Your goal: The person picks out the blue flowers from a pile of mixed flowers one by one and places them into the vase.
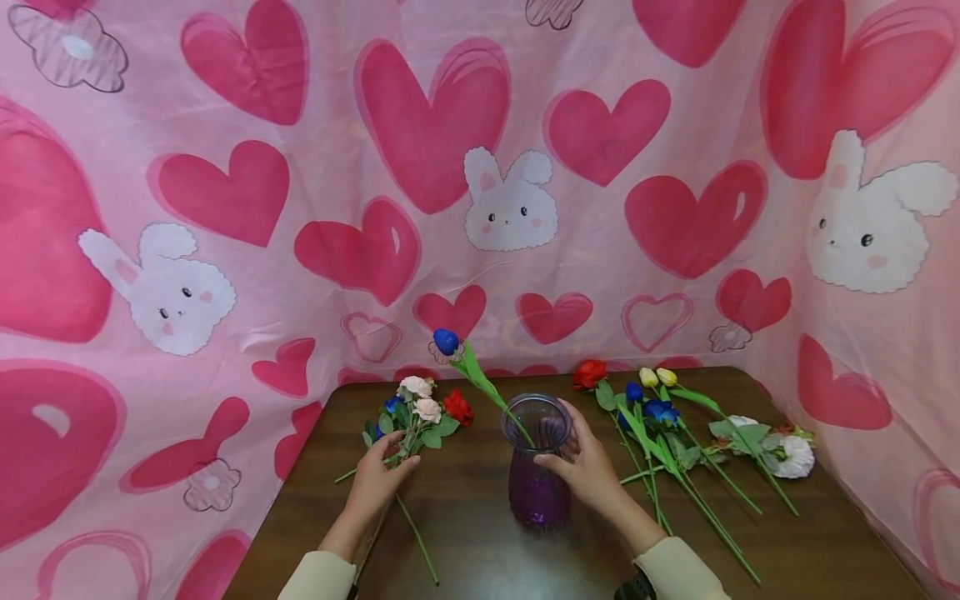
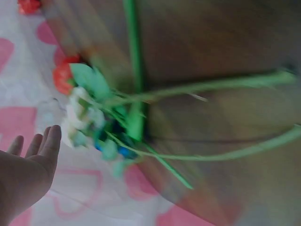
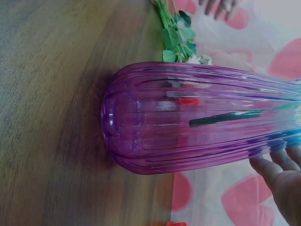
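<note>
A purple ribbed glass vase (image 1: 540, 487) stands upright on the table. My right hand (image 1: 588, 471) holds it just below the rim, thumb at the near side and fingers around the right. One blue tulip (image 1: 446, 342) leans left out of its mouth; through the glass in the right wrist view, the end of its stem (image 3: 225, 117) hangs above the vase bottom. My left hand (image 1: 377, 479) is over the left flower bunch, fingers extended with nothing gripped. That bunch has pale pink roses (image 1: 427, 410), a red rose (image 1: 458, 407) and blue blooms among green leaves.
Right of the vase lie a red rose (image 1: 589, 374), pale yellow tulips (image 1: 657, 377), a blue rose (image 1: 661, 411) and white flowers (image 1: 793, 457), their stems pointing toward the near edge. A pink heart-and-rabbit cloth (image 1: 600, 275) hangs behind the brown table (image 1: 465, 550).
</note>
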Available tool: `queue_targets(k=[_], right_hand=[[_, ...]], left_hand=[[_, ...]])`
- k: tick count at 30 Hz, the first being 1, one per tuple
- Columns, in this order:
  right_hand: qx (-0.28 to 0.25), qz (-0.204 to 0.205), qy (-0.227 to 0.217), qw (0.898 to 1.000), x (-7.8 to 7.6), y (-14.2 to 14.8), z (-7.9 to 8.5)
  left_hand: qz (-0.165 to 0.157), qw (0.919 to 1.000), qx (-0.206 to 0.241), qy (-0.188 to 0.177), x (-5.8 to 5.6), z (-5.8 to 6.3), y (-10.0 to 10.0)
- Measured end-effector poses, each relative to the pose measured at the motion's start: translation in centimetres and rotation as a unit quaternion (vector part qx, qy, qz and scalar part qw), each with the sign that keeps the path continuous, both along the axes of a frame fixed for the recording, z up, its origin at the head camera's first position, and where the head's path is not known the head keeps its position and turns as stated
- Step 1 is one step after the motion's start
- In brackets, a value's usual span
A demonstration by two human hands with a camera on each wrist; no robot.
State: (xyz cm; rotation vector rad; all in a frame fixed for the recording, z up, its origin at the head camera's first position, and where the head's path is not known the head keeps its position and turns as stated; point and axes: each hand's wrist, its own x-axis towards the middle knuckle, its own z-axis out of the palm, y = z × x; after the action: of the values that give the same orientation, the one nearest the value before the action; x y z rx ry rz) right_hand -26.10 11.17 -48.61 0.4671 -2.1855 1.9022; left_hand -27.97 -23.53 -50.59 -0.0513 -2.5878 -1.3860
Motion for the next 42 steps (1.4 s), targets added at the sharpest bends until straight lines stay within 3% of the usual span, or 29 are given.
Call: queue_targets(k=[5,12,15,19,22,31,42], right_hand=[[0.008,0.000,0.009,1.000,1.0,-0.2,1.7],[0.014,0.003,0.003,1.000,1.8,-0.4,3.3],[0.015,-0.001,0.006,1.000,1.5,-0.4,2.8],[0.013,-0.007,0.006,1.000,0.5,-0.1,1.0],[0.007,-0.009,0.007,1.000,-0.1,0.2,-0.2],[0.009,-0.008,0.021,1.000,-0.2,0.4,-0.4],[0.011,-0.007,0.017,1.000,-0.2,0.1,-0.4]], left_hand=[[0.037,0.9985,-0.010,-0.039,0.9,-1.2,-2.3],[0.077,0.9954,-0.038,-0.041,2.0,-2.4,-5.1],[0.094,0.9925,-0.064,-0.045,2.2,-2.8,-6.0],[0.112,0.9890,-0.079,-0.056,2.3,-3.1,-6.8],[0.111,0.9896,-0.070,-0.059,1.9,-3.4,-7.0],[0.099,0.9904,-0.077,-0.058,-0.5,-4.6,-6.9],[0.112,0.9874,-0.090,-0.066,-1.6,-4.5,-7.0]])
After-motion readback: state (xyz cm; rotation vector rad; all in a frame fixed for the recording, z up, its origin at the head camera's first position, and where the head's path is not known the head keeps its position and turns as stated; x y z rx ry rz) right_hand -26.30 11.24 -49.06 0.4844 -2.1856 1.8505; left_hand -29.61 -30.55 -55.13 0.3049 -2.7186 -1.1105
